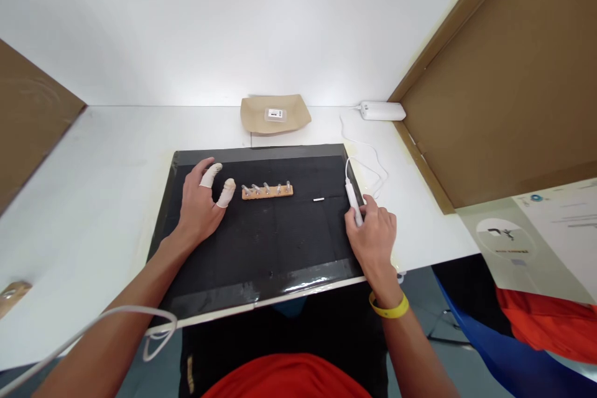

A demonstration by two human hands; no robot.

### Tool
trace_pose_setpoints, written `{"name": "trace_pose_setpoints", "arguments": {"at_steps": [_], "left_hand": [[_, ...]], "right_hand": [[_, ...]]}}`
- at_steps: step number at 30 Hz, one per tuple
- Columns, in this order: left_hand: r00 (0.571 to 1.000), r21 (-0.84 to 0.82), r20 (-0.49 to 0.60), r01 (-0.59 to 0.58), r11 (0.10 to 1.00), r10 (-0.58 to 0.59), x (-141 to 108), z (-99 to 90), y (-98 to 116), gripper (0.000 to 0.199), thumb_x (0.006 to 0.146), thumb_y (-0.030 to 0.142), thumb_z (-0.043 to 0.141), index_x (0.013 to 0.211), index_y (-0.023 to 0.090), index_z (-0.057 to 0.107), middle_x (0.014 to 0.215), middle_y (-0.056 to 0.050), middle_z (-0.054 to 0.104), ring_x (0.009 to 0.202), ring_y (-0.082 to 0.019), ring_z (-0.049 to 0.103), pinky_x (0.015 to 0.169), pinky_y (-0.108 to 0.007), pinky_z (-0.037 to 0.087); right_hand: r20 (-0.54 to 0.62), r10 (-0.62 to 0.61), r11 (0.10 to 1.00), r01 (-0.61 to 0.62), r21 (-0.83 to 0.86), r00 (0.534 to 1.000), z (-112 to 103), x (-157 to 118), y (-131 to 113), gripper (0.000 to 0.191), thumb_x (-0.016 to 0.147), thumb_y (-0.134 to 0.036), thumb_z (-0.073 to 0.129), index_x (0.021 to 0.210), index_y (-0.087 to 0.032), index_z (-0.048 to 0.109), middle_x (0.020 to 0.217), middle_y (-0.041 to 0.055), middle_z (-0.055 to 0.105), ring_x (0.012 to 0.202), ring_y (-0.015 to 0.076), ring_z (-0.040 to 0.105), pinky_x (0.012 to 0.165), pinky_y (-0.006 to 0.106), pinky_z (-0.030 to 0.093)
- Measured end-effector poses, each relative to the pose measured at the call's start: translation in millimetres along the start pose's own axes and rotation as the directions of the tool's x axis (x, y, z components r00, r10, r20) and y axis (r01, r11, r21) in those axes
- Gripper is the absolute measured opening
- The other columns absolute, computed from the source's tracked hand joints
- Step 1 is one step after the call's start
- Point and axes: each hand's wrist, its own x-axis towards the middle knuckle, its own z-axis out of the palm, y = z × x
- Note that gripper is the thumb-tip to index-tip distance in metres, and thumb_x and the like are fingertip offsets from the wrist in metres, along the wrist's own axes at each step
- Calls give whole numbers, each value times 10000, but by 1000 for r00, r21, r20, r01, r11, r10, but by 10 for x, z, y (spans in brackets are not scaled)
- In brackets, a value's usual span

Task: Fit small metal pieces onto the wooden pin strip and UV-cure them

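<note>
My left hand (201,202) lies over the left part of the black mat (280,236), fingers apart and holding nothing. Pale finger cots (211,175) cover its thumb and index finger. Just right of it, a small wooden strip (267,194) carries several clear little tubes (267,188), most of them leaning. At the mat's right edge, my right hand (374,230) has its thumb and fingers around a white pen-shaped device (353,200) with a cable at its far end. Between the strip and this device lies a short thin white stick (318,199).
Behind the mat stands a brown paper tray (249,118) with a small clear labelled box (275,114) inside. A white power bank (383,111) is at the back right, its thin cable (373,149) looping to the device. Brown panels (513,87) flank the white table (116,155).
</note>
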Motion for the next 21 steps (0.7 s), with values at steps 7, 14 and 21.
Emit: {"name": "trace_pose_setpoints", "arguments": {"at_steps": [7,14,21], "left_hand": [[1000,11,10,-1,1000,1,3,-7,4,523,1023,516,485,1406,176,595,1540,-190,551,1453,-398,502,1270,-598,367],[1000,41,16,-10,999,9,9,11,8,530,1021,539,489,1412,199,596,1534,-164,559,1435,-377,519,1268,-561,378],[999,79,23,-33,996,31,21,23,34,559,1021,548,469,1403,163,604,1520,-190,563,1429,-374,525,1260,-535,377]], "right_hand": [[37,-98,995,99,-17,994,-21,19,84,403,1019,-323,461,1294,-115,669,930,158,770,862,307,644,851,453,453],[50,-46,999,46,-13,998,9,-29,65,484,997,-369,482,1381,-88,570,1004,180,740,943,346,636,874,489,467],[61,-14,1000,13,14,998,-18,-133,36,539,988,-405,506,1421,-86,525,1115,211,719,1036,367,636,924,515,481]]}}
